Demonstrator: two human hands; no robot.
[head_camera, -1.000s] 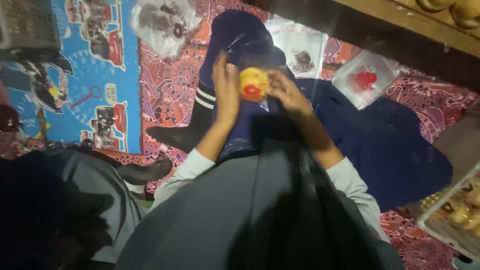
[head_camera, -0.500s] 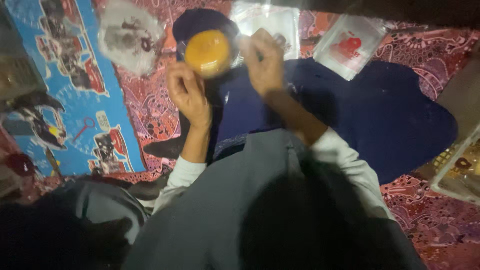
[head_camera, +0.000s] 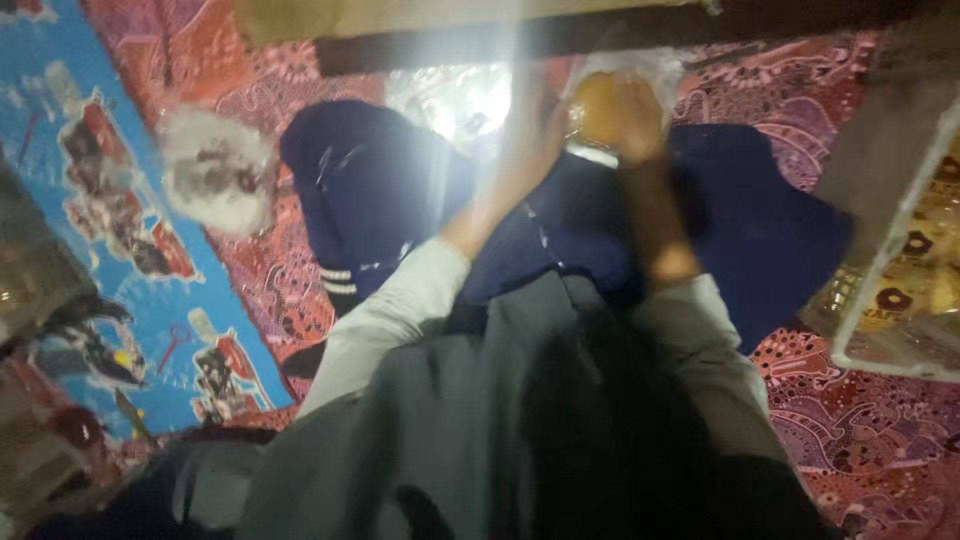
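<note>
Up near the far edge of the patterned red mat (head_camera: 860, 440), both hands are raised together around a round yellow-orange thing (head_camera: 600, 105), seemingly wrapped in clear plastic. The right hand (head_camera: 635, 125) lies over its right side, with the fingers (head_camera: 640, 100) curled against it, so this hand seems to be holding it; motion blur hides how tightly. The left hand (head_camera: 535, 135) is just beside it on the left, washed out by a bright glare, and I cannot tell whether its fingers are spread, curled or touching the thing at all.

So the thing sits between the two hands, a little toward the right one, which is the nearer. It looks round with no clear long axis.

Below the hands, dark blue trousers (head_camera: 400, 190) cover the person's folded legs, with a striped sock cuff (head_camera: 338, 280) at the left. A crumpled clear bag (head_camera: 215, 180) with something dark inside lies on the mat well to the left, near the edge of a blue printed mat (head_camera: 90, 220). At the right edge stands a clear plastic tray (head_camera: 890, 290) holding pale round pieces, well apart from the hands. A wooden beam (head_camera: 500, 30) crosses the top.
</note>
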